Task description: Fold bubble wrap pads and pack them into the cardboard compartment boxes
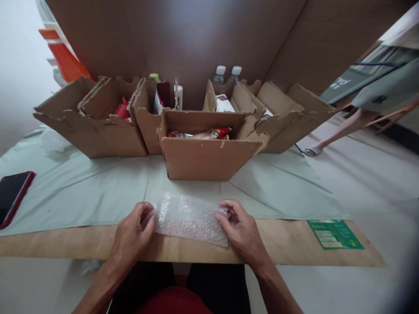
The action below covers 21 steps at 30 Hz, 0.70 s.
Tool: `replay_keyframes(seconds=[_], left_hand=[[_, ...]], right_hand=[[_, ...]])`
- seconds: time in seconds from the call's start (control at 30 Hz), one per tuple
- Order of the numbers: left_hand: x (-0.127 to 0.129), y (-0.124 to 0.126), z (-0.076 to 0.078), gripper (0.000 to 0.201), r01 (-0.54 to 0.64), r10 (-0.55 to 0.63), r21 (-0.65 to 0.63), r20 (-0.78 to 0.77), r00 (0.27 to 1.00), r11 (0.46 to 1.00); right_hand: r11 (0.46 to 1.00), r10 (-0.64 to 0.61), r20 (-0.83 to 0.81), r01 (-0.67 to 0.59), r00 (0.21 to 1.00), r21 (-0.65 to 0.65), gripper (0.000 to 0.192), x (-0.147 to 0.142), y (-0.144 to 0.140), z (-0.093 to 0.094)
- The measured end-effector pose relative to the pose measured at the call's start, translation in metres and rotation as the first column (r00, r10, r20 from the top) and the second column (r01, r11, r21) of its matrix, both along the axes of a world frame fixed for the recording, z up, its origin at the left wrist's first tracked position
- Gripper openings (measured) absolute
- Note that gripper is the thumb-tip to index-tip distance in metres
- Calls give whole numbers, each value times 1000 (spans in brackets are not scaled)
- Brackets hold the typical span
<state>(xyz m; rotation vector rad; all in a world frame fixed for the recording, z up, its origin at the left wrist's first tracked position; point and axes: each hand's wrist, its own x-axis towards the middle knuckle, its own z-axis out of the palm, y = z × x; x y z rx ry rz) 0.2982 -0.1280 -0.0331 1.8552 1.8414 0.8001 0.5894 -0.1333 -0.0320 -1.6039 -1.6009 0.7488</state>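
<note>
A clear piece of bubble wrap (191, 220) is stretched between my two hands over the table's front edge. My left hand (135, 229) pinches its left end between thumb and fingers. On the opposite side, my right hand (240, 229) grips the right end, fingers curled. Just beyond the wrap stands an open cardboard box (206, 159) with red and clear packets (199, 134) inside; neither hand touches it.
More open cardboard boxes (108, 137) form a row behind, against a brown panel (183, 39). A phone (15, 196) lies at left, a green card (335, 234) at the right front. Two bottles (235, 74) stand behind the boxes. At right, another person's leg (347, 126) shows.
</note>
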Motion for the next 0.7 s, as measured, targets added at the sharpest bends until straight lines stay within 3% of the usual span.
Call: replay_keyframes(seconds=[0.13, 0.33, 0.47, 0.57, 0.7], left_hand=[[-5, 2, 5, 39, -21, 20, 19, 72, 997, 1000], [-25, 22, 15, 49, 37, -31, 115, -50, 998, 993], [-38, 51, 22, 56, 116, -93, 125, -174, 980, 985], [-41, 72, 24, 58, 142, -118, 77, -251, 961, 987], [-39, 66, 32, 55, 163, -129, 149, -211, 969, 975]], right_hand=[[993, 13, -280, -45, 960, -109, 52, -5, -11, 1], [956, 59, -326, -148, 943, -255, 67, -16, -27, 1], [890, 182, -331, -299, 926, -345, 64, -46, -44, 4], [875, 281, -316, -377, 906, -303, 53, -70, -50, 9], [882, 294, -302, -379, 907, -279, 33, -82, -46, 13]])
